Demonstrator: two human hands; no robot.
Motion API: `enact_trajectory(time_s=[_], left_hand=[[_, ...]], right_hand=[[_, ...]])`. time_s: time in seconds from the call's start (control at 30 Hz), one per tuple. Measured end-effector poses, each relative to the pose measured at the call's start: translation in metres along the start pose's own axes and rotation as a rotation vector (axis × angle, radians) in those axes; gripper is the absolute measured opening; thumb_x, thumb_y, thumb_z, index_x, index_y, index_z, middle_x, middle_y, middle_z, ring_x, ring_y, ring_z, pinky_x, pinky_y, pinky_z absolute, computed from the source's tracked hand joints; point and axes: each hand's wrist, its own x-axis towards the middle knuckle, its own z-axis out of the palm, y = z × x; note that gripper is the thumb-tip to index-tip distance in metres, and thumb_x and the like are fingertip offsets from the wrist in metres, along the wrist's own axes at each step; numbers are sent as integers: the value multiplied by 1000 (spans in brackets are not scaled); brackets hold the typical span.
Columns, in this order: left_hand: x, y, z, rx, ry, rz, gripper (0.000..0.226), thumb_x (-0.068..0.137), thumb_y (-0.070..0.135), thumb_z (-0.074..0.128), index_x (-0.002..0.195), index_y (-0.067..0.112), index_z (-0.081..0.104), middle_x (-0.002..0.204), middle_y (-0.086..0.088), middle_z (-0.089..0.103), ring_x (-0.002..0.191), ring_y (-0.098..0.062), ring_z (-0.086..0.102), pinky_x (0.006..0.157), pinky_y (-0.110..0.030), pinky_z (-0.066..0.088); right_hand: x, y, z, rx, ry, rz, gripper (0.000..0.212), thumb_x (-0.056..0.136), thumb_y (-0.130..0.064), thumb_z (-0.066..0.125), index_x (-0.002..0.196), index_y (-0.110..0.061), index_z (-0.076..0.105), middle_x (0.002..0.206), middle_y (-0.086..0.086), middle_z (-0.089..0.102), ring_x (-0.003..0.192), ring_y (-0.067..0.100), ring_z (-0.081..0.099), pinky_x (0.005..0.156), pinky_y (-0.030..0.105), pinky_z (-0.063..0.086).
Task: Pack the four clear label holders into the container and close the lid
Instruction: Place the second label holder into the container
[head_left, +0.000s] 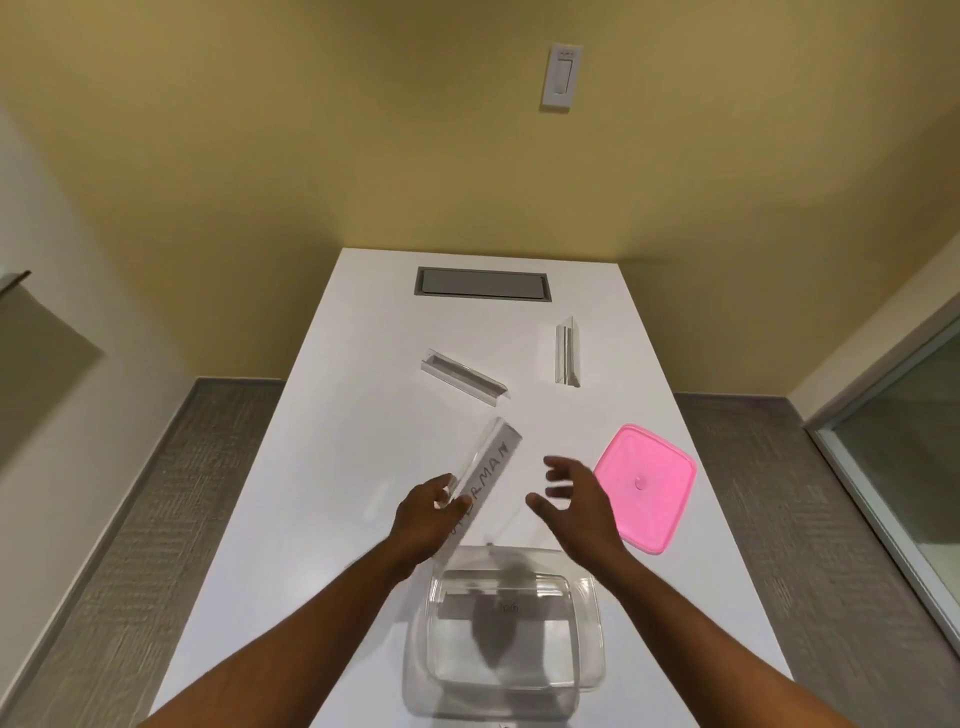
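Fingers of my left hand (427, 514) pinch a clear label holder (485, 480) by its lower end, tilted above the table (322, 415) just beyond the open container (511, 623); my right hand (574, 501) hovers spread beside it, holding nothing.

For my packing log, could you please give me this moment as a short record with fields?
surface: white table
container: clear container, open, at the near edge
inside container: one clear label holder, lying flat
left hand: left hand grips a lettered label holder above the table
right hand: right hand holds nothing, fingers spread
on table: angled label holder; far label holder
lid: pink lid, off, right of the hands
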Motion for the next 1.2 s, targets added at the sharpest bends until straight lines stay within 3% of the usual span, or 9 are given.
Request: enact_trajectory(time_s=[0.07, 0.13, 0.27, 0.33, 0.47, 0.83, 0.97, 1.03, 1.2], left_hand=[[-1, -7, -1, 151, -53, 41, 14, 90, 45, 63, 104, 43, 64, 113, 6, 64, 113, -23, 61, 98, -40, 49], [-1, -14, 0, 291, -111, 68, 40, 91, 43, 62, 128, 29, 63, 129, 2, 59, 123, -23, 55, 105, -39, 44], [-4, -19, 8, 432, -230, 177, 48, 93, 37, 65, 138, 21, 56, 138, -1, 58, 126, -22, 54, 106, -33, 42], [-6, -21, 12, 468, -262, 216, 49, 93, 38, 66, 138, 21, 56, 140, 0, 57, 130, -21, 51, 109, -37, 41], [-11, -31, 19, 555, -269, 249, 55, 91, 46, 65, 142, 30, 52, 139, 5, 57, 130, -16, 47, 109, -37, 41], [-22, -75, 23, 792, -289, 323, 50, 93, 42, 60, 141, 37, 48, 144, 13, 55, 128, -13, 53, 104, -27, 40], [-22, -84, 30, 891, -274, 381, 47, 98, 30, 52, 144, 32, 46, 144, 11, 57, 132, -13, 51, 125, -34, 11], [-22, -87, 33, 954, -259, 396, 49, 97, 19, 50, 145, 31, 45, 137, 10, 62, 127, -12, 57, 125, -37, -5], [-25, -87, 42, 1065, -217, 394, 59, 92, 2, 44, 145, 30, 42, 136, 7, 63, 121, -18, 61, 124, -49, -14]], right_hand=[[4, 1, -6, -213, 49, -200, 66, 83, -25, 83, 141, -24, 51, 132, -4, 52, 112, 10, 57, 90, 29, 51], [9, 1, -13, -421, 30, -405, 75, 81, -29, 84, 145, -28, 47, 140, -4, 48, 125, 14, 48, 99, 30, 47], [14, 10, -19, -718, -259, -594, 75, 80, -39, 83, 147, -30, 51, 150, -4, 52, 143, 20, 42, 113, 41, 40], [12, 17, -17, -790, -351, -590, 63, 82, -38, 82, 140, -27, 60, 142, -5, 62, 136, 20, 53, 112, 39, 41], [-7, 34, -14, -733, -292, -525, 47, 83, -32, 80, 128, -31, 69, 128, -9, 72, 116, 21, 68, 91, 35, 56], [-44, 79, -2, -732, -323, -231, 48, 88, -44, 71, 136, -45, 61, 142, -19, 61, 135, 11, 55, 105, 27, 46], [-41, 86, 8, -783, -346, -207, 48, 93, -36, 66, 140, -43, 57, 145, -18, 59, 136, 12, 53, 104, 27, 44], [-41, 91, 13, -817, -363, -216, 48, 94, -30, 64, 141, -41, 56, 144, -17, 60, 134, 14, 55, 102, 27, 45], [-41, 103, 23, -882, -406, -201, 50, 96, -21, 58, 144, -35, 54, 143, -12, 61, 128, 20, 59, 96, 32, 50]])
